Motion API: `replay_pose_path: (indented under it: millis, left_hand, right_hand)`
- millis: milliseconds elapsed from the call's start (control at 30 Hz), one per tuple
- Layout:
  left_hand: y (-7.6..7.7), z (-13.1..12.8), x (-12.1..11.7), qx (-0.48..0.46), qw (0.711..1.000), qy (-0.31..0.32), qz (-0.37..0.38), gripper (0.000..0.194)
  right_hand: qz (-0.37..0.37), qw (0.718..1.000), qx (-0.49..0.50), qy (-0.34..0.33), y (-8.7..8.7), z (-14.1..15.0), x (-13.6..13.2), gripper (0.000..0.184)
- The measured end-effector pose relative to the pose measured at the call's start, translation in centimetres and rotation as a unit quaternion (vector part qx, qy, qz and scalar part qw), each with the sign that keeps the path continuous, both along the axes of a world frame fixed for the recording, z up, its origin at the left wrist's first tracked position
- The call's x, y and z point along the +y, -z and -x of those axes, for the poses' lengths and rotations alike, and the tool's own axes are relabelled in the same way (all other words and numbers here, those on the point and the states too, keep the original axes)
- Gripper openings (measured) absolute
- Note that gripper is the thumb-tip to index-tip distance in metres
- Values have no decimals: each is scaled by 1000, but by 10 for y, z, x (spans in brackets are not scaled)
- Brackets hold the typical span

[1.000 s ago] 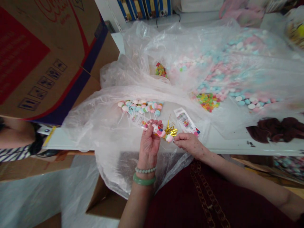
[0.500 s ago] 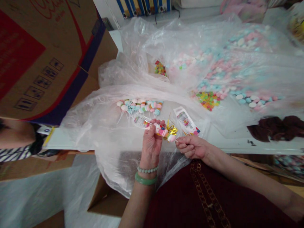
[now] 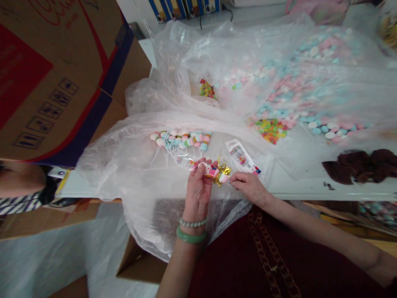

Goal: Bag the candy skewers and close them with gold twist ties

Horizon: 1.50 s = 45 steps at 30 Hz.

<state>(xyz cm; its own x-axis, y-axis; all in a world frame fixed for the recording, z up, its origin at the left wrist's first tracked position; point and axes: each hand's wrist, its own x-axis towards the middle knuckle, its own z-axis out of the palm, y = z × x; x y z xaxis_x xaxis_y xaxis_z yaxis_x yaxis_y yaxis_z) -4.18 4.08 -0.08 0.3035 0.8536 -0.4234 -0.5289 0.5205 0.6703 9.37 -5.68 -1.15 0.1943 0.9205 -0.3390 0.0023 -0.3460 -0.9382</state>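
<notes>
My left hand [image 3: 198, 188] is closed around a small clear packet of pastel candy [image 3: 214, 171] with a gold twist tie [image 3: 223, 170] at its end. My right hand [image 3: 249, 187] pinches that same end of the packet, fingers pressed together at the tie. Both hands hover just over the table's front edge, above a clear plastic sheet [image 3: 130, 165]. A row of pastel candy sticks [image 3: 181, 139] lies on the sheet just beyond my hands. A printed packet [image 3: 242, 157] lies to the right of them.
Heaps of pink, blue and white candies [image 3: 310, 107] and bright mixed sweets [image 3: 271, 129] lie under plastic further back. A large cardboard box [image 3: 56, 78] stands at left. A dark brown cloth [image 3: 359, 165] rests at right. Another person's arm [image 3: 18, 184] shows at far left.
My right hand dropped back a little with curled fingers, then returned to pinch the tied end of the packet. The left hand has held the packet nearly still.
</notes>
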Motion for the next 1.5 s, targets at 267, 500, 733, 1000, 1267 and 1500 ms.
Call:
replay_pose_path:
  millis: [267,500,733,1000,1267,1500]
  left_hand:
    - [-4,-9,-1,-36,998,-43,8,9]
    - [-7,-10,-3,-73,997,-8,-7,15]
    - [-6,-12,-5,-55,998,-14,8,11]
    - [-9,-16,-8,-34,999,-3,25,12]
    - [-6,-17,-12,-8,1000,18,-4,23]
    - [-1,-13,-8,-21,997,67,21,20]
  right_hand:
    - [-149,937,-306,-77,3,3,-6,16]
    - [-107,939,-319,-75,1,2,-7,19]
    - [-199,880,-411,-128,-9,1,-13,52]
    - [-143,892,-389,-182,-15,-1,-12,57]
    - [-82,922,-333,-182,-13,-6,-5,60]
    - [-90,987,-131,-28,4,-10,-3,41]
